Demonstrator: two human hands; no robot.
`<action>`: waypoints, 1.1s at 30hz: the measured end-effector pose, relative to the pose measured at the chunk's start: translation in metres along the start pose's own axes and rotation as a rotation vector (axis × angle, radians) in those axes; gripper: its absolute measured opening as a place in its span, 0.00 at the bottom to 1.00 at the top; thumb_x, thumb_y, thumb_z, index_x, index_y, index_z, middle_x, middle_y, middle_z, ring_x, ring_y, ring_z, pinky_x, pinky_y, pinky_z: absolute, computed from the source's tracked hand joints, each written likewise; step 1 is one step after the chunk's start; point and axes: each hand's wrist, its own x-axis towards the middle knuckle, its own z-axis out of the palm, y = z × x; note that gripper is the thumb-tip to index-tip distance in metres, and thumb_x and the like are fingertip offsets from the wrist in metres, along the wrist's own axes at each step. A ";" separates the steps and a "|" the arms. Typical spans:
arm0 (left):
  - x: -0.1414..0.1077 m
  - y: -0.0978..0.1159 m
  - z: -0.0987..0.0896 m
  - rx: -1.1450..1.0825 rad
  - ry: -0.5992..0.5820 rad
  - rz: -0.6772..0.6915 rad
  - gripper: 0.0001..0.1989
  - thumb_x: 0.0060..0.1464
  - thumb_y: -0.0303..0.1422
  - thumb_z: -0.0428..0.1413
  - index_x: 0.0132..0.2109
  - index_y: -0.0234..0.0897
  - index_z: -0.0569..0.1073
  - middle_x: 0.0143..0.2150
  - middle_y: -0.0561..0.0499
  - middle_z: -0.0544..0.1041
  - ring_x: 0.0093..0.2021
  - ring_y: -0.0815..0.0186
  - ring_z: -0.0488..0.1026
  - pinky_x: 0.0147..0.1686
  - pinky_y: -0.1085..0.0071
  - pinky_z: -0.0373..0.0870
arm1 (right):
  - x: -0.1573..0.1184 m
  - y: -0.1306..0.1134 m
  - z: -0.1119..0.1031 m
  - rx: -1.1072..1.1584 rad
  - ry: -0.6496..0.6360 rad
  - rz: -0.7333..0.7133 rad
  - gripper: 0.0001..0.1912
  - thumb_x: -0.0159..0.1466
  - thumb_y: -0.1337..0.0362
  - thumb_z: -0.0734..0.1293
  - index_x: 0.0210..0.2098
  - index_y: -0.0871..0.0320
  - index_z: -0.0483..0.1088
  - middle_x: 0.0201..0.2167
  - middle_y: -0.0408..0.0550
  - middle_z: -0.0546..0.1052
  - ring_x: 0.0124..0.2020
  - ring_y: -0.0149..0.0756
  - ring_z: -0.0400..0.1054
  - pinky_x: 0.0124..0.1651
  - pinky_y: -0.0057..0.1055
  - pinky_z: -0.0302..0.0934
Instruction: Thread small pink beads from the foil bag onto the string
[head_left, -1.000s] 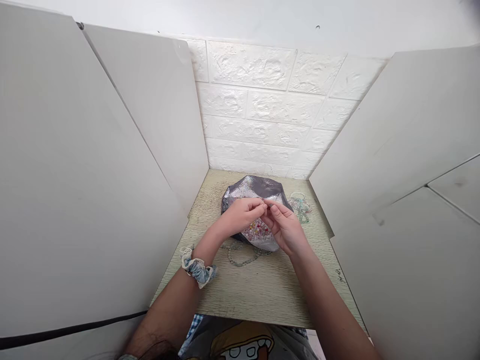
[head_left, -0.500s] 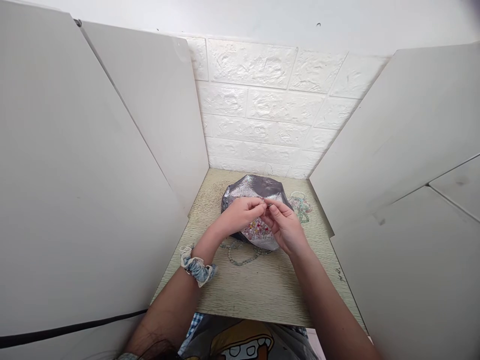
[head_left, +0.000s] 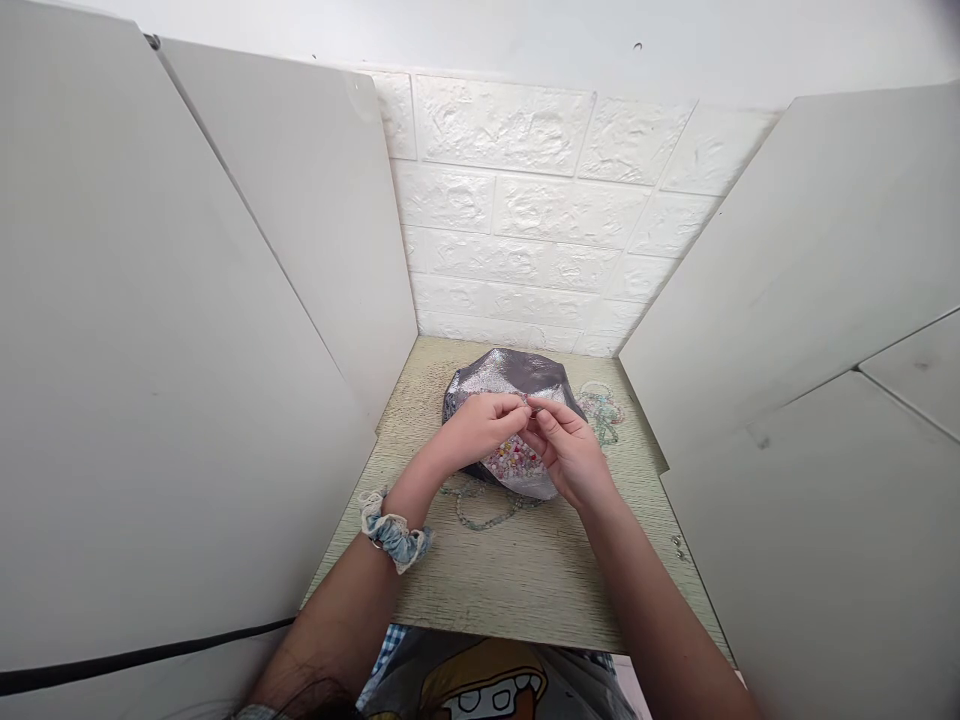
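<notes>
My left hand and my right hand meet above a crumpled silver metallic pouch. Their thumbs and fingertips pinch together at one small spot, and what they hold is too small to make out. Below my hands, multicoloured beads show in a clear part of the pouch. A strand of pale beads lies on the tabletop in front of the pouch, and a pale green bead strand lies to its right. A blue-and-cream scrunchie circles my left wrist.
The wood-grain tabletop is narrow, with white panels on both sides and a white brick-textured wall behind. A few small metal bits lie near the right edge. A black cable crosses the left panel.
</notes>
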 end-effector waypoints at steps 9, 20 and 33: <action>0.001 -0.003 -0.001 0.011 0.001 -0.008 0.16 0.51 0.39 0.42 0.23 0.34 0.63 0.21 0.55 0.61 0.24 0.72 0.56 0.24 0.76 0.53 | 0.000 0.002 -0.001 -0.055 -0.030 -0.035 0.08 0.49 0.63 0.68 0.31 0.55 0.72 0.32 0.42 0.75 0.37 0.28 0.68 0.46 0.29 0.62; 0.000 -0.001 -0.003 -0.079 -0.007 -0.032 0.18 0.50 0.42 0.45 0.29 0.32 0.72 0.24 0.52 0.70 0.27 0.68 0.64 0.28 0.74 0.60 | 0.000 0.001 -0.007 -0.331 -0.026 -0.101 0.11 0.50 0.60 0.67 0.34 0.54 0.73 0.36 0.45 0.74 0.40 0.34 0.67 0.48 0.37 0.60; 0.001 0.005 -0.001 -0.254 0.001 -0.084 0.11 0.47 0.37 0.48 0.24 0.32 0.64 0.21 0.56 0.62 0.20 0.76 0.55 0.21 0.78 0.53 | -0.008 -0.010 0.000 -0.708 0.007 -0.407 0.10 0.54 0.63 0.64 0.37 0.49 0.71 0.43 0.42 0.72 0.47 0.34 0.63 0.53 0.35 0.55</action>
